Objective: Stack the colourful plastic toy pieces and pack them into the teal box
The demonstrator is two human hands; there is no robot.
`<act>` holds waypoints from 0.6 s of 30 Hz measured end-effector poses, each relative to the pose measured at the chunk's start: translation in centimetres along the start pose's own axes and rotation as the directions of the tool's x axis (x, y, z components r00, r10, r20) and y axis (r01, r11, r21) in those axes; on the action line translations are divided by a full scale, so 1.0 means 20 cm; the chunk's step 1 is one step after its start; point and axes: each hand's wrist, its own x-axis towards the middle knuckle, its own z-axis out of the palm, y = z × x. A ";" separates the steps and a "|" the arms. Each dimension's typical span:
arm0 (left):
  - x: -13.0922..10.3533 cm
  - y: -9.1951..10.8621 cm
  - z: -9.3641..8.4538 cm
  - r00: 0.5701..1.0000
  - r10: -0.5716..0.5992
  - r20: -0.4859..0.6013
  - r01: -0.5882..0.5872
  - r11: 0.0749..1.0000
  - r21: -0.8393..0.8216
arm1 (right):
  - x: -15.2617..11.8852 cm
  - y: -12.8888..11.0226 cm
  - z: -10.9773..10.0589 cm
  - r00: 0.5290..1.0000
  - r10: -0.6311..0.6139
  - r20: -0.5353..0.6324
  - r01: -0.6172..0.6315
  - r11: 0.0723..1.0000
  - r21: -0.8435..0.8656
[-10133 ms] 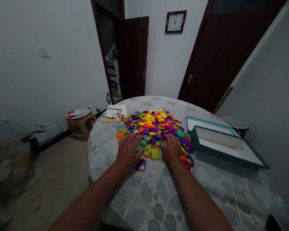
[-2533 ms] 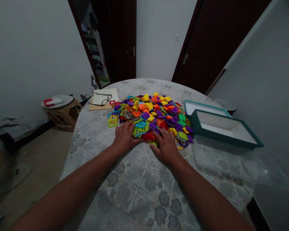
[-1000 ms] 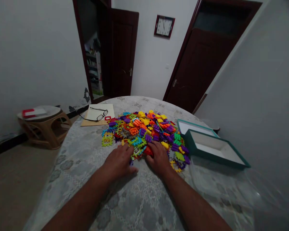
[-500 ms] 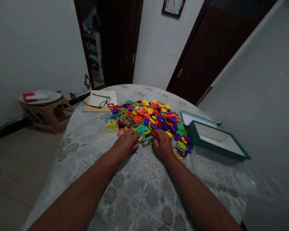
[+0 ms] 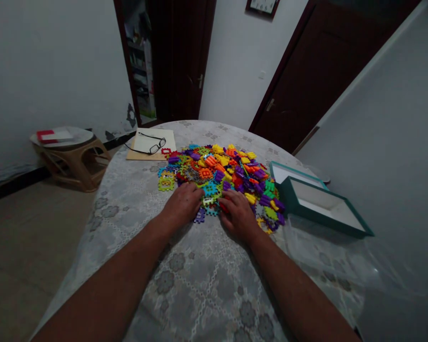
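On the table [image 5: 207,294], interlocking building pieces [image 5: 223,173] are heaped between eyeglasses [image 5: 154,149], laid on paper [image 5: 139,144] at left rear, and a box [image 5: 319,215] at right, behind which a lid [image 5: 294,174] is placed. Left of the table, a stool [image 5: 69,154] is set.

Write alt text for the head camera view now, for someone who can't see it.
The left hand and right hand are at the near edge of a heap of colourful pieces on a table. An open box stands to the right, and glasses lie across a pale board at back left.
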 end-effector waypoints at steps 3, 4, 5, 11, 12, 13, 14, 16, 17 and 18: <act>-0.02 0.02 -0.03 0.999 0.038 -0.006 -0.038 0.999 -0.017 | 0.00 -0.01 0.00 0.999 0.027 -0.020 -0.027 1.000 0.006; -0.03 0.02 -0.05 0.999 0.042 -0.005 -0.042 0.999 -0.019 | 0.01 0.00 -0.01 0.997 0.058 -0.054 -0.057 0.998 0.007; -0.04 0.02 -0.06 0.999 0.041 0.000 -0.041 0.999 -0.021 | 0.01 0.01 -0.02 0.991 0.095 -0.091 -0.094 0.996 0.009; -0.06 0.06 -0.04 0.985 0.114 0.130 -0.101 0.990 -0.102 | -0.01 0.09 -0.15 0.953 0.284 -0.108 -0.285 0.958 0.006; -0.06 0.08 -0.02 0.980 0.135 0.148 -0.118 0.986 -0.118 | -0.02 0.08 -0.18 0.954 0.293 -0.062 -0.294 0.956 -0.010; -0.05 0.10 -0.01 0.975 0.152 0.160 -0.130 0.982 -0.136 | -0.03 0.08 -0.20 0.954 0.298 -0.017 -0.298 0.954 -0.026; -0.05 0.13 0.01 0.973 0.161 0.167 -0.136 0.979 -0.152 | -0.05 0.06 -0.22 0.953 0.302 0.020 -0.301 0.953 -0.041; -0.05 0.16 0.04 0.971 0.167 0.172 -0.135 0.974 -0.181 | -0.09 0.03 -0.23 0.950 0.307 0.054 -0.304 0.951 -0.060; -0.05 0.18 0.05 0.970 0.168 0.174 -0.134 0.972 -0.190 | -0.11 0.01 -0.22 0.950 0.308 0.055 -0.304 0.950 -0.063; -0.05 0.19 0.05 0.969 0.170 0.179 -0.134 0.972 -0.194 | -0.14 -0.01 -0.21 0.950 0.308 0.055 -0.304 0.951 -0.061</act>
